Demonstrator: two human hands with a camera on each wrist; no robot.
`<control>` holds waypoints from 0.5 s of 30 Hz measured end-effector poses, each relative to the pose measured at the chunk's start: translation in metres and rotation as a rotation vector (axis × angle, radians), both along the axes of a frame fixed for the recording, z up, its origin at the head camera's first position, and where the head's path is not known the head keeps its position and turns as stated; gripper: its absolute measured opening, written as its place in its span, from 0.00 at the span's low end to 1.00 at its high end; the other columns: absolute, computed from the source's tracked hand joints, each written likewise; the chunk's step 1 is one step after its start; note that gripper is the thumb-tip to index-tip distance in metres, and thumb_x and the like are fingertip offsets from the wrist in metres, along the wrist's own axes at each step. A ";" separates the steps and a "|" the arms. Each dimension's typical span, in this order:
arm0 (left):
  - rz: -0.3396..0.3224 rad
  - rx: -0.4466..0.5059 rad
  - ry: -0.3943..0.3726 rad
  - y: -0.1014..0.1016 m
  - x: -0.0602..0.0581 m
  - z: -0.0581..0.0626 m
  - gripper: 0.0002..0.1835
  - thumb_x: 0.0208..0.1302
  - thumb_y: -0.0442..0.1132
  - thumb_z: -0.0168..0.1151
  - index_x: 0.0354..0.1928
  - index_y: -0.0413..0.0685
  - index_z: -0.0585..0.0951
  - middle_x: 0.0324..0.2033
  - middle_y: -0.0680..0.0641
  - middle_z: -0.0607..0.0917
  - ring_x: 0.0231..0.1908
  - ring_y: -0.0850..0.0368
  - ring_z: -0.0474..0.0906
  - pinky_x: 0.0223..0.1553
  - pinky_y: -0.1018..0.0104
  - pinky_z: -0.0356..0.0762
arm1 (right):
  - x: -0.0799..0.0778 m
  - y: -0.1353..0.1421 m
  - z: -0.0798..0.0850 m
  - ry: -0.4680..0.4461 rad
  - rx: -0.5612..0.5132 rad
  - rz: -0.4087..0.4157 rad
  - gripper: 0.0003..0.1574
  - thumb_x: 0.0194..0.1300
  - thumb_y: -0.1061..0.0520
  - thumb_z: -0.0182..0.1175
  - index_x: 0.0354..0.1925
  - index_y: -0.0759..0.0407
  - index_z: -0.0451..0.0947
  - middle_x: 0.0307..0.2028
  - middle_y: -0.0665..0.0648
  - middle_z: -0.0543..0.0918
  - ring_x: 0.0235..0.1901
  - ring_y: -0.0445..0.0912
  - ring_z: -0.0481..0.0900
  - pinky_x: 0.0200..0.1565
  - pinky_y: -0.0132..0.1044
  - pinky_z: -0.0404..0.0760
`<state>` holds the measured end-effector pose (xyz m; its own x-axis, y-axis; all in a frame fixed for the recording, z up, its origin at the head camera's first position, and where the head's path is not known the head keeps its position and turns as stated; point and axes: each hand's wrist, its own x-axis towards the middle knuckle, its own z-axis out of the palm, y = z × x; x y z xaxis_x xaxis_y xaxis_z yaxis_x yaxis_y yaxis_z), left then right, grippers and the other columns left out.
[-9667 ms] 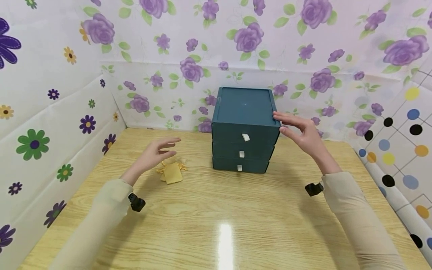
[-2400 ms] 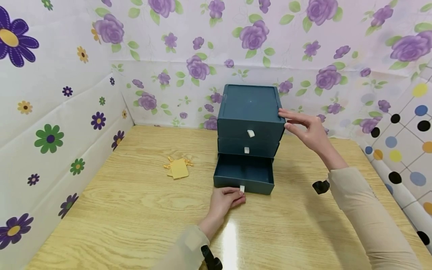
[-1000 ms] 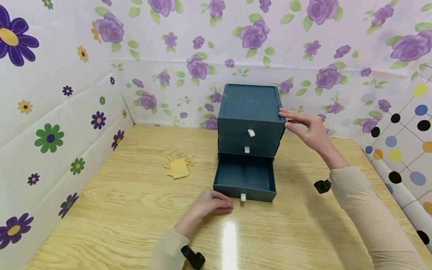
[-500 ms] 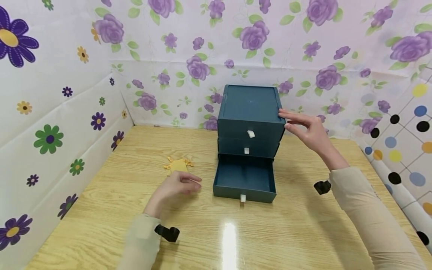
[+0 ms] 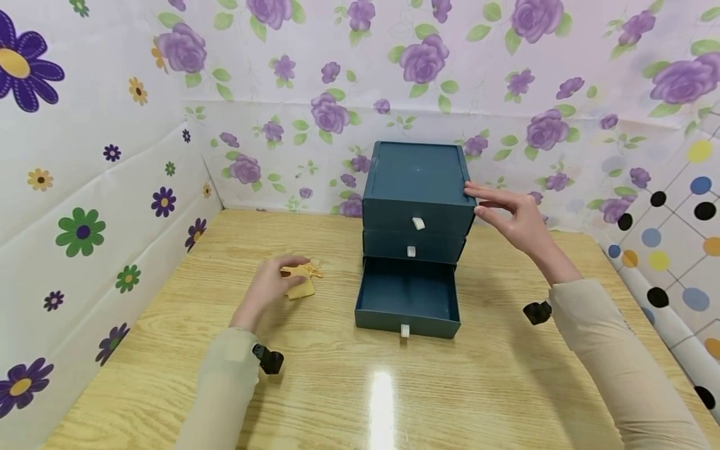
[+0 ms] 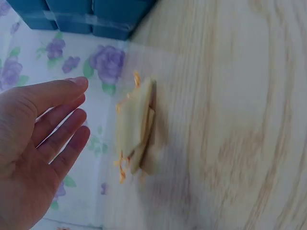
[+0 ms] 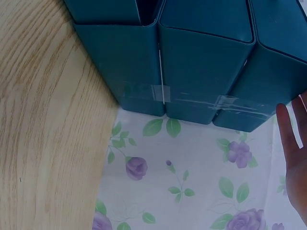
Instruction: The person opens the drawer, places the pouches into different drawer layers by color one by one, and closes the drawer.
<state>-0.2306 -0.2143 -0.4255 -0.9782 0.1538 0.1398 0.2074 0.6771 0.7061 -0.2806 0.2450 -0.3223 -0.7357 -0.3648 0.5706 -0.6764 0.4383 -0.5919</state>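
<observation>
Two small yellow drawstring pouches [image 5: 300,289] lie overlapped on the table, their orange cords spread at the sides. My left hand [image 5: 272,284] is over them with fingers and thumb parted; in the left wrist view a gap shows between this hand [image 6: 45,129] and the pouches [image 6: 134,124]. To the right stands a dark blue three-drawer cabinet [image 5: 419,172]. Its bottom drawer [image 5: 407,294] is pulled out and bare inside, with a white tab [image 5: 405,330] on its front. My right hand [image 5: 520,225] rests straight fingers on the cabinet's top right edge.
The upper two drawers are closed, each with a white pull tab [image 5: 418,223]. Strips of clear tape [image 7: 192,98] run along the cabinet's side. Flowered cloth [image 5: 281,156] hangs behind the wooden table [image 5: 315,387], and a dotted sheet [image 5: 669,250] covers the right side.
The left hand pulled the bottom drawer out by its tab, let go, and moved left and back to the pouches. The right hand has stayed on the cabinet.
</observation>
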 end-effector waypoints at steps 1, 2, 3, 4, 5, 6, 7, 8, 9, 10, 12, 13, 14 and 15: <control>0.001 -0.012 0.008 -0.002 -0.002 -0.001 0.21 0.63 0.31 0.66 0.59 0.42 0.81 0.61 0.38 0.80 0.61 0.39 0.76 0.59 0.46 0.79 | -0.001 0.000 -0.001 -0.002 0.000 0.000 0.24 0.68 0.65 0.60 0.62 0.57 0.79 0.65 0.61 0.77 0.57 0.25 0.76 0.56 0.19 0.76; 0.000 -0.027 0.015 -0.004 -0.003 -0.003 0.21 0.62 0.31 0.67 0.59 0.41 0.81 0.61 0.37 0.79 0.61 0.38 0.75 0.59 0.45 0.79 | -0.002 0.001 -0.002 -0.004 0.001 -0.001 0.24 0.68 0.65 0.60 0.62 0.57 0.79 0.65 0.61 0.77 0.57 0.24 0.76 0.56 0.18 0.75; 0.000 -0.042 0.017 -0.006 -0.004 -0.005 0.22 0.62 0.31 0.67 0.59 0.41 0.80 0.62 0.36 0.79 0.61 0.37 0.75 0.60 0.44 0.78 | -0.004 0.002 -0.003 -0.007 0.002 -0.004 0.24 0.69 0.65 0.60 0.62 0.56 0.79 0.65 0.61 0.77 0.57 0.24 0.76 0.56 0.17 0.75; 0.000 -0.055 0.013 -0.008 -0.005 -0.007 0.22 0.62 0.31 0.67 0.60 0.40 0.80 0.63 0.36 0.77 0.61 0.37 0.75 0.60 0.43 0.78 | -0.006 0.003 -0.005 -0.008 0.003 -0.006 0.24 0.69 0.65 0.60 0.62 0.55 0.79 0.65 0.60 0.77 0.57 0.24 0.76 0.55 0.17 0.75; 0.002 -0.068 0.007 -0.009 -0.005 -0.009 0.23 0.63 0.31 0.67 0.60 0.40 0.79 0.63 0.35 0.77 0.61 0.36 0.74 0.61 0.43 0.77 | -0.008 0.004 -0.007 -0.009 0.005 -0.008 0.24 0.69 0.65 0.60 0.62 0.54 0.79 0.65 0.60 0.77 0.57 0.24 0.76 0.55 0.16 0.74; 0.005 -0.078 -0.001 -0.011 -0.006 -0.010 0.23 0.63 0.31 0.67 0.61 0.40 0.79 0.64 0.35 0.76 0.61 0.36 0.74 0.61 0.42 0.76 | -0.010 0.005 -0.009 -0.011 0.006 -0.010 0.24 0.69 0.65 0.60 0.62 0.54 0.79 0.65 0.59 0.77 0.57 0.24 0.76 0.55 0.15 0.74; 0.010 -0.084 -0.010 -0.012 -0.006 -0.011 0.23 0.63 0.31 0.67 0.61 0.39 0.78 0.64 0.35 0.75 0.62 0.35 0.74 0.62 0.42 0.76 | -0.013 0.006 -0.011 -0.009 0.007 -0.012 0.25 0.69 0.64 0.60 0.62 0.53 0.79 0.65 0.59 0.77 0.57 0.24 0.76 0.55 0.15 0.74; 0.011 -0.096 -0.019 -0.014 -0.007 -0.013 0.24 0.63 0.31 0.66 0.62 0.39 0.78 0.65 0.35 0.75 0.62 0.35 0.73 0.62 0.42 0.75 | -0.015 0.007 -0.012 -0.008 0.008 -0.013 0.25 0.69 0.64 0.60 0.62 0.53 0.79 0.65 0.59 0.77 0.58 0.24 0.75 0.55 0.15 0.74; 0.011 -0.104 -0.026 -0.015 -0.008 -0.014 0.24 0.63 0.31 0.66 0.62 0.39 0.78 0.65 0.35 0.74 0.62 0.35 0.72 0.63 0.42 0.75 | -0.016 0.008 -0.013 -0.007 0.009 -0.013 0.25 0.69 0.64 0.60 0.62 0.54 0.79 0.65 0.59 0.77 0.58 0.24 0.75 0.55 0.15 0.74; 0.010 -0.112 -0.032 -0.016 -0.009 -0.016 0.24 0.63 0.31 0.66 0.62 0.39 0.77 0.65 0.35 0.74 0.63 0.35 0.72 0.63 0.42 0.75 | -0.017 0.009 -0.013 -0.006 0.009 -0.013 0.25 0.69 0.64 0.60 0.62 0.53 0.79 0.65 0.59 0.77 0.58 0.24 0.75 0.55 0.15 0.74; 0.004 -0.127 -0.041 -0.018 -0.010 -0.018 0.24 0.63 0.31 0.66 0.62 0.38 0.77 0.65 0.34 0.74 0.63 0.34 0.72 0.63 0.42 0.75 | -0.018 0.010 -0.014 -0.004 0.010 -0.012 0.25 0.68 0.64 0.61 0.62 0.52 0.79 0.65 0.58 0.77 0.58 0.24 0.76 0.55 0.16 0.75; -0.001 -0.136 -0.047 -0.019 -0.011 -0.019 0.25 0.63 0.31 0.66 0.62 0.38 0.77 0.65 0.34 0.74 0.62 0.35 0.73 0.62 0.42 0.76 | -0.018 0.010 -0.015 -0.005 0.011 -0.012 0.25 0.68 0.64 0.61 0.62 0.52 0.79 0.65 0.58 0.77 0.58 0.25 0.76 0.55 0.17 0.75; -0.007 -0.144 -0.054 -0.020 -0.012 -0.020 0.25 0.63 0.31 0.66 0.63 0.38 0.77 0.64 0.34 0.74 0.62 0.35 0.73 0.62 0.43 0.76 | -0.018 0.010 -0.015 -0.005 0.011 -0.013 0.25 0.68 0.63 0.61 0.62 0.51 0.79 0.65 0.57 0.77 0.58 0.25 0.76 0.55 0.18 0.76; -0.011 -0.147 -0.063 -0.020 -0.012 -0.021 0.25 0.63 0.31 0.66 0.63 0.37 0.77 0.63 0.34 0.74 0.61 0.35 0.73 0.61 0.43 0.77 | -0.018 0.011 -0.015 -0.007 0.013 -0.014 0.25 0.68 0.63 0.61 0.62 0.50 0.79 0.65 0.56 0.77 0.58 0.25 0.76 0.55 0.19 0.77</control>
<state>-0.2428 -0.2347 -0.4460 -0.9825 0.1786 0.0536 0.1738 0.7723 0.6110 -0.2983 0.2557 -0.3370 -0.7445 -0.3617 0.5612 -0.6664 0.4550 -0.5907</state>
